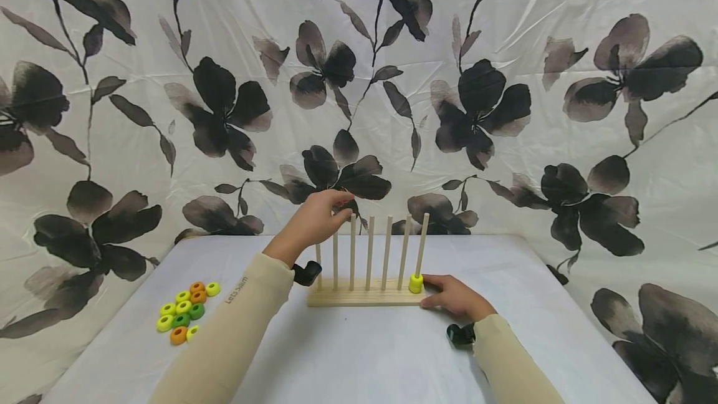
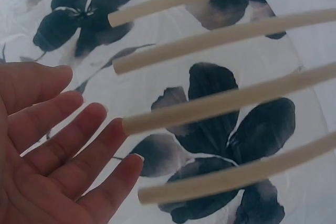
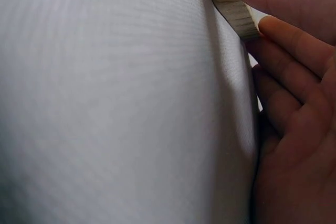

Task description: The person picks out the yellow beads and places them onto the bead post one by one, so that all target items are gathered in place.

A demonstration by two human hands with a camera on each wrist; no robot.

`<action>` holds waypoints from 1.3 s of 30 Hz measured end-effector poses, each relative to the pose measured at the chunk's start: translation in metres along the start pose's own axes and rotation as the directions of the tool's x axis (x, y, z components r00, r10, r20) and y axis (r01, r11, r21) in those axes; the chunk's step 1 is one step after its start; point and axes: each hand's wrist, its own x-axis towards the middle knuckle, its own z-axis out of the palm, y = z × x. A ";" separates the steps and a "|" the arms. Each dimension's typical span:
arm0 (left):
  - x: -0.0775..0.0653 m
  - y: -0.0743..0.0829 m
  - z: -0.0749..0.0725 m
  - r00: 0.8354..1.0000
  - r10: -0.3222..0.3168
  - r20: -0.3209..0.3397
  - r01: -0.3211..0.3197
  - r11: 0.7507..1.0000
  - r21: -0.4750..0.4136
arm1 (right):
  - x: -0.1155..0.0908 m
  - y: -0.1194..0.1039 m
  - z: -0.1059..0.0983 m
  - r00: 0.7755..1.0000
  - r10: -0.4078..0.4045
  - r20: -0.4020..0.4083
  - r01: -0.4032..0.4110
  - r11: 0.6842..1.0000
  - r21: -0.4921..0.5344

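Observation:
A wooden peg stand (image 1: 364,297) with several upright pegs (image 1: 369,254) is on the white table. Yellow rings (image 1: 416,283) sit at the foot of its rightmost peg. My right hand (image 1: 455,299) grips the stand's right end, thumb at the front and fingers behind; the right wrist view shows the base's end (image 3: 239,17) between them. Up by the tops of the left-hand pegs is my left hand (image 1: 321,216). In the left wrist view its fingers (image 2: 68,150) are spread and slightly bent beside the peg tips, with nothing held.
Yellow, orange and green rings (image 1: 182,307) lie in a group on the left of the white table (image 1: 359,360), partly behind my left sleeve (image 1: 241,323). A floral cloth (image 1: 387,111) hangs behind the table's far edge. Dark wrist cameras (image 1: 461,334) are on both wrists.

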 end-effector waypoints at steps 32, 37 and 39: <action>-0.076 -0.059 -0.030 0.990 -0.140 -0.023 0.141 0.986 0.085 | 0.000 0.001 0.001 1.000 0.006 -0.003 -0.006 1.000 -0.015; -0.089 -0.066 -0.033 0.987 -0.156 -0.035 0.158 0.984 0.081 | -0.001 0.000 0.001 1.000 0.007 -0.007 -0.007 0.999 -0.033; -0.095 -0.068 -0.035 0.984 -0.175 -0.033 0.177 0.981 0.079 | 0.000 0.000 0.001 1.000 0.011 -0.006 -0.011 0.999 -0.038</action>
